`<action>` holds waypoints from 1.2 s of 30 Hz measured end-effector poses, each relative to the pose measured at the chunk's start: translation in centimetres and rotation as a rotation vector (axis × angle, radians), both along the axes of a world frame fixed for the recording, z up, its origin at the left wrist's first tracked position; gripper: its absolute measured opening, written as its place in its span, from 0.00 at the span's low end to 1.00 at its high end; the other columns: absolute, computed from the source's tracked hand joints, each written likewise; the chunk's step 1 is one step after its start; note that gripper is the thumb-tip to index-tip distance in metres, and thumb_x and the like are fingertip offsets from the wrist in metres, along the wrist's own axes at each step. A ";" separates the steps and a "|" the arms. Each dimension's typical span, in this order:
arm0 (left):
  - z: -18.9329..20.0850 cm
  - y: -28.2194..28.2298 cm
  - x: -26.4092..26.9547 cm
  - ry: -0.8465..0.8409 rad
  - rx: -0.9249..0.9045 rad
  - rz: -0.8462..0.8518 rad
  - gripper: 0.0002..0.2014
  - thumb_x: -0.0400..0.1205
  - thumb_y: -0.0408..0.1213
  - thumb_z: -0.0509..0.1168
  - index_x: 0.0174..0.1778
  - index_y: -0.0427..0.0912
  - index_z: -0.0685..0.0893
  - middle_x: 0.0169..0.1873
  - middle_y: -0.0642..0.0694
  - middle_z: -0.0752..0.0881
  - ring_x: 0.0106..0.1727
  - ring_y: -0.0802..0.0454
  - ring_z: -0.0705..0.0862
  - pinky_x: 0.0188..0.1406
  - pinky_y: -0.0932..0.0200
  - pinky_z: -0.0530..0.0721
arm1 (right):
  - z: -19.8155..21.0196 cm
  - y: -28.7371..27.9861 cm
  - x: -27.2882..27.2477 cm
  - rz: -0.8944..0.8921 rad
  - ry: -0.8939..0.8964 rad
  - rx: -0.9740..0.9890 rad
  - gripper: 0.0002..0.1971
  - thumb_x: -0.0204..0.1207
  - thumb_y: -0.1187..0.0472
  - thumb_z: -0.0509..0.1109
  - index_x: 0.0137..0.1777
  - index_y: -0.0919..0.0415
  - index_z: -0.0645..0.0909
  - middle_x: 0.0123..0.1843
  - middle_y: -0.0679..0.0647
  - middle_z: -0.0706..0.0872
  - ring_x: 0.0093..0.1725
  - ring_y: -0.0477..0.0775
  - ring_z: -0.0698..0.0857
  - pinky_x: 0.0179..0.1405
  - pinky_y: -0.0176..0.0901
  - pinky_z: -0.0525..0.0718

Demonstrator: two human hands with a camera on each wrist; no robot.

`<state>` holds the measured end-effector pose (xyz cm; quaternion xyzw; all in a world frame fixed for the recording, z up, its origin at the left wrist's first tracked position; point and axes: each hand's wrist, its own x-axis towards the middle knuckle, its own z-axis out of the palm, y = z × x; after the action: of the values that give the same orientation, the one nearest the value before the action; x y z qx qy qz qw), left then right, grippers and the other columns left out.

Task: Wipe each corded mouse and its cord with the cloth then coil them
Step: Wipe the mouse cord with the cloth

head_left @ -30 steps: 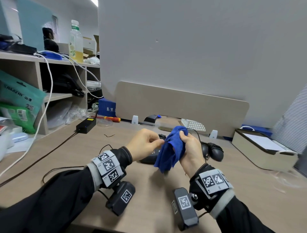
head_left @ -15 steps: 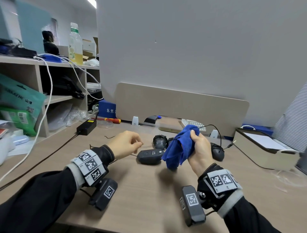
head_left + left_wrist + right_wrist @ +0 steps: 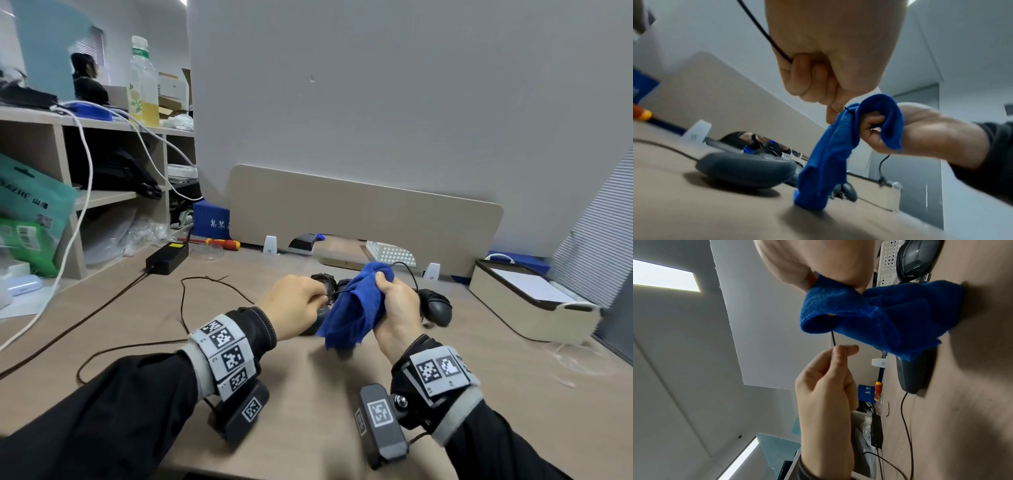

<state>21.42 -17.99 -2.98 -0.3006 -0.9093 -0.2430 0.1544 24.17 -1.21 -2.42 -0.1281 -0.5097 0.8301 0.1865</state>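
Note:
My right hand (image 3: 383, 286) grips a bunched blue cloth (image 3: 354, 308) above the desk; its lower end brushes the desktop. A thin black cord (image 3: 337, 292) runs through the cloth. My left hand (image 3: 322, 298) pinches this cord just left of the cloth, seen as cord (image 3: 833, 339) between the left fingertips (image 3: 844, 350). Past the cloth, the cord arcs toward a black mouse (image 3: 435, 306) on the right. A dark grey mouse (image 3: 746, 168) lies flat below my hands. A third, bundled mouse (image 3: 323, 279) sits behind them.
A brown cable (image 3: 185, 308) loops over the left of the desk toward a black power adapter (image 3: 166, 258). A red-yellow screwdriver (image 3: 222, 244) lies by the beige partition (image 3: 363, 219). A white box (image 3: 534, 308) stands at right, and shelves (image 3: 102, 198) at left.
Half a second ago my left hand was out to the left, away from the cloth. It has come back beside the cloth and pinches the cord there. The right hand kept hold of the cloth.

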 end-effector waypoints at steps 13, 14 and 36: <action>-0.5 -6.3 -2.5 -0.185 -0.012 0.176 0.13 0.84 0.36 0.63 0.37 0.46 0.90 0.35 0.50 0.86 0.39 0.51 0.82 0.40 0.55 0.80 | 1.7 3.6 0.0 -0.075 0.044 -0.105 0.05 0.85 0.68 0.64 0.52 0.64 0.83 0.46 0.57 0.86 0.42 0.55 0.86 0.40 0.49 0.84; -0.6 -6.4 -2.6 -0.194 -0.013 0.182 0.13 0.84 0.37 0.63 0.36 0.47 0.89 0.35 0.51 0.86 0.39 0.51 0.82 0.41 0.55 0.80 | 1.7 3.7 0.0 -0.081 0.046 -0.105 0.06 0.84 0.69 0.64 0.50 0.64 0.83 0.46 0.57 0.86 0.42 0.55 0.86 0.42 0.49 0.85; 1.2 0.7 -0.9 -0.325 0.124 -0.117 0.14 0.84 0.39 0.66 0.65 0.41 0.85 0.60 0.46 0.88 0.59 0.50 0.86 0.63 0.56 0.82 | 1.5 -0.2 -0.2 -0.032 0.055 0.010 0.10 0.86 0.70 0.61 0.46 0.64 0.83 0.40 0.59 0.86 0.37 0.56 0.86 0.38 0.46 0.86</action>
<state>20.55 -17.31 -1.81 -0.2998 -0.8864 -0.3527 0.0094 23.92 -1.38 -0.91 -0.1123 -0.5064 0.8277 0.2143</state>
